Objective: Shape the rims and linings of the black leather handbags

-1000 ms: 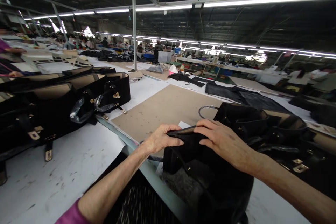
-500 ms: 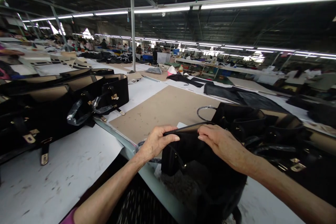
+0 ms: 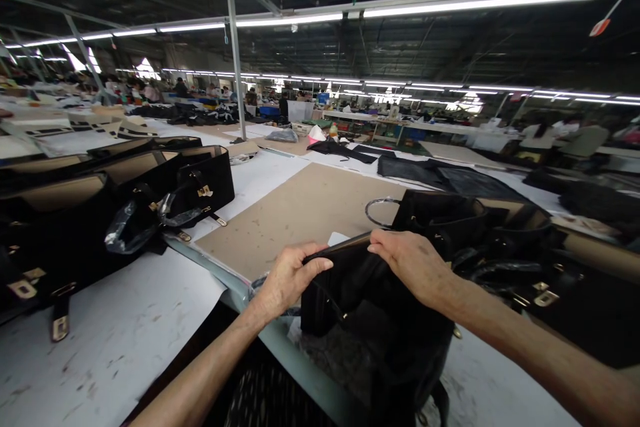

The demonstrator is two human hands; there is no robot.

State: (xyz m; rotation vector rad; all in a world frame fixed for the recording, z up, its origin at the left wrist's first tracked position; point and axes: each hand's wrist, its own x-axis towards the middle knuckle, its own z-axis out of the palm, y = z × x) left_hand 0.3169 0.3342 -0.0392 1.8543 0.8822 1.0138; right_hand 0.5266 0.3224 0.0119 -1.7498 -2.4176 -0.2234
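A black handbag [image 3: 370,320] stands in front of me at the table's edge, its top rim between my hands. My left hand [image 3: 293,280] pinches the rim's left corner, thumb on the near side and fingers behind. Farther right along the same rim, my right hand [image 3: 413,263] grips with its fingers curled over the edge. A thin black strap with a small gold-coloured end hangs on the bag's near face below my left thumb. Clear plastic wraps a handle behind my left wrist. The bag's inside is mostly hidden.
Several black handbags [image 3: 200,177] with tan linings and gold-coloured clasps stand at the left. More black bags [image 3: 450,210] are close by my right arm. Brown board [image 3: 300,207] and white paper [image 3: 130,320] cover the table. Dark flat pieces [image 3: 450,177] lie beyond.
The whole view has shifted slightly, so the surroundings sit farther left. Both hands keep their hold on the bag's rim, and the rim slants a little more, higher at the right.
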